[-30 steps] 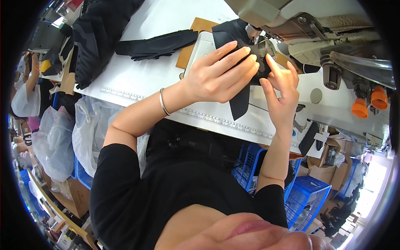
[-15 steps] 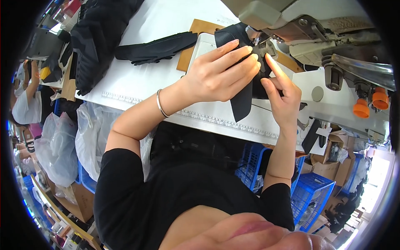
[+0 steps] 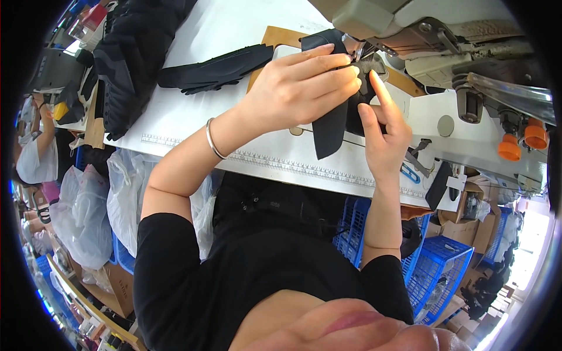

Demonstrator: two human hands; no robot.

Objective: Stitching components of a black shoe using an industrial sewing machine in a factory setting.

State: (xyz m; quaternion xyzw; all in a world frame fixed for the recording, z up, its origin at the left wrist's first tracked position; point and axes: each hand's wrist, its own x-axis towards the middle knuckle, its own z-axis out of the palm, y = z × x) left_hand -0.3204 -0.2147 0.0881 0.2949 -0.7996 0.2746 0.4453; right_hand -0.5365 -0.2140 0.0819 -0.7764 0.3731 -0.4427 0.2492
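Observation:
My left hand [image 3: 295, 88] lies with outstretched fingers over a black fabric piece [image 3: 329, 131], pressing on it beside the needle area of a sewing machine [image 3: 362, 20]. The strip's free end hangs toward the table's front edge. On the other side, my right hand [image 3: 387, 131] has its index finger extended to the fabric by the presser foot [image 3: 358, 52]. Its thumb stands apart from that finger, and the remaining fingers are curled. The left fingers partly hide the fabric under the needle.
A stack of black fabric parts [image 3: 216, 69] lies left on the white table [image 3: 205, 117], near a larger black pile [image 3: 132, 58]. A ruler strip [image 3: 281, 165] runs along the front edge. Orange knobs [image 3: 509, 148] stand at right. Blue crates [image 3: 439, 263] and plastic bags [image 3: 82, 210] are below.
Both hands have shifted slightly left, and the fabric's hanging end has moved left and up with them. A small blue tool beside my right wrist has come into view.

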